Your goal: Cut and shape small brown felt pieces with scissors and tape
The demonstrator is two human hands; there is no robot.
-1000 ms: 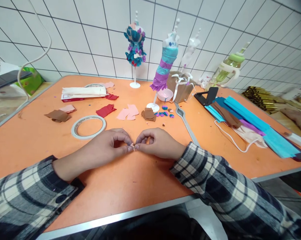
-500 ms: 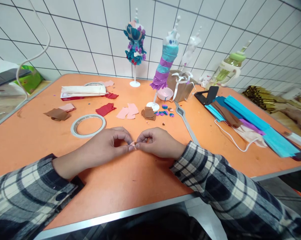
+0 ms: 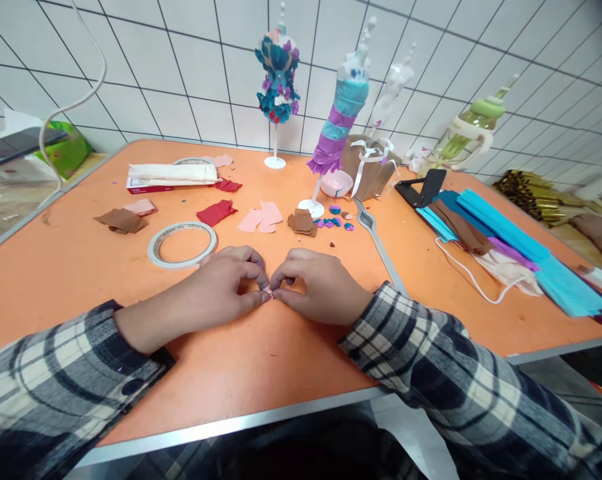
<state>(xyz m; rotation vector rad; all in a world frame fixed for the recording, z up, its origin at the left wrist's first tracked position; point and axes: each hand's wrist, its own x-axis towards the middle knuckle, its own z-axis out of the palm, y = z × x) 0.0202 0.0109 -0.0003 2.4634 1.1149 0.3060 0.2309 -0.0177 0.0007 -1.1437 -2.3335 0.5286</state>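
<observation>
A green-lidded bottle (image 3: 468,132) stands near the far right corner of the table (image 3: 281,380); beyond the right edge lies gold material (image 3: 529,198), perhaps foil

Pink scrap (image 3: 267,291) at seven o'clock, orange table (image 3: 301,360), plaid sleeve (image 3: 445,363) at four, turquoise-and-purple banded dress form (image 3: 341,115) at one!

Single head-worn camera, close above orange table (image 3: 241,380), facing forward and down, tiled wall (image 3: 193,57) at far side

The hands (image 3: 223,287) (image 3: 321,287) nearly meet, thumbs pinched against curled forefingers, forearms (image 3: 155,327) angled inward.
</observation>
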